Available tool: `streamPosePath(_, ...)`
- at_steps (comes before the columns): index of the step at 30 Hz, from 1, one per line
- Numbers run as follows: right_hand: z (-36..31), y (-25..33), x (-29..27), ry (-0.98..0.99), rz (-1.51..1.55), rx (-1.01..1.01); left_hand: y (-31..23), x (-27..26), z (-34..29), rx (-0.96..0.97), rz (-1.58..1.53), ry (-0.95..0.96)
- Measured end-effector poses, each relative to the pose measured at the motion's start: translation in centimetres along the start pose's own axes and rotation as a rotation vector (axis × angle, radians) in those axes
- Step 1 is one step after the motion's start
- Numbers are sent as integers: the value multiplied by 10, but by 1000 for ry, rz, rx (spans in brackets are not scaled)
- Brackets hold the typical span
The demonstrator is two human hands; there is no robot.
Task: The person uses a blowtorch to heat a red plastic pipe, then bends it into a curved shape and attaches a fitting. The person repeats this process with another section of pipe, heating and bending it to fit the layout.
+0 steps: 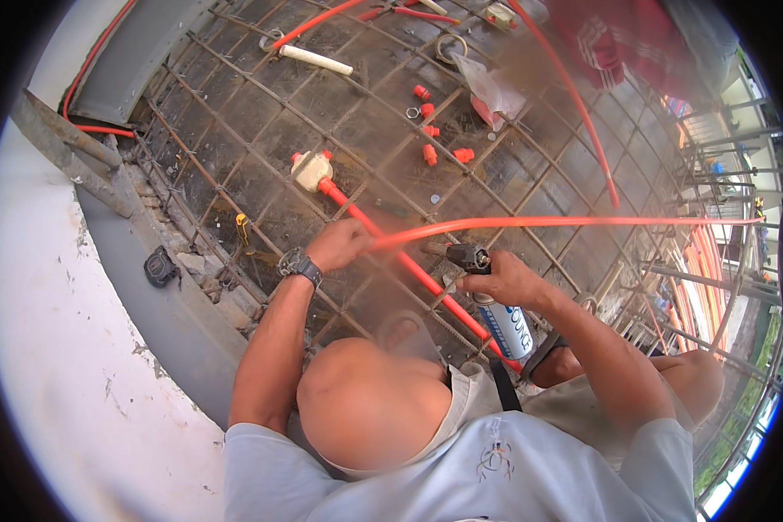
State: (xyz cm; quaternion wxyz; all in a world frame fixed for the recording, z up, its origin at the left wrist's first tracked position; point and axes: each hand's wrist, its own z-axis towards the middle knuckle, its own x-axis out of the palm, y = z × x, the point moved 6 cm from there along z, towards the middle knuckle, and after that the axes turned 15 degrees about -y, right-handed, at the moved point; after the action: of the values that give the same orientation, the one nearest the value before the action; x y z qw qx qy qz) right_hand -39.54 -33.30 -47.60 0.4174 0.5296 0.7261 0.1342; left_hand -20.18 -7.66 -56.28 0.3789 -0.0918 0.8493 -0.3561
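My left hand (339, 245), wearing a wristwatch, pinches the near end of a long orange conduit (513, 222) that stretches off to the right. In my right hand (511, 280) is a gas torch (503, 326), a white and blue can with a black head. Its nozzle points left, just below the held conduit; no flame can be made out. A second orange conduit (426, 278) passes beneath the first, running from a cream round junction box (311, 170) down toward my foot. The box has red fittings on it and sits among the rebar.
A rebar grid (261, 143) covers the dark formwork. Several red connectors (430, 155), a white pipe piece (316, 60) and a plastic bag (489, 91) lie farther out. A yellow-handled tool (242, 228) and tape measure (159, 267) lie left. Another person's red clothing (613, 39) shows upper right.
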Motion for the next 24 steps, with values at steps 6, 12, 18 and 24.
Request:
streamPosePath(6,-8,-6,2,20,4,26,-7,-1,1,55,27,-20)
streamPosePath(12,-4,-14,-5,-148,-16,28,-11,-2,-1,75,51,-50)
streamPosePath(18,-6,-12,-7,-165,46,33,-11,-2,-3,13,51,-19)
streamPosePath(24,-41,-47,-11,-433,104,189,-9,0,-12,1,15,26)
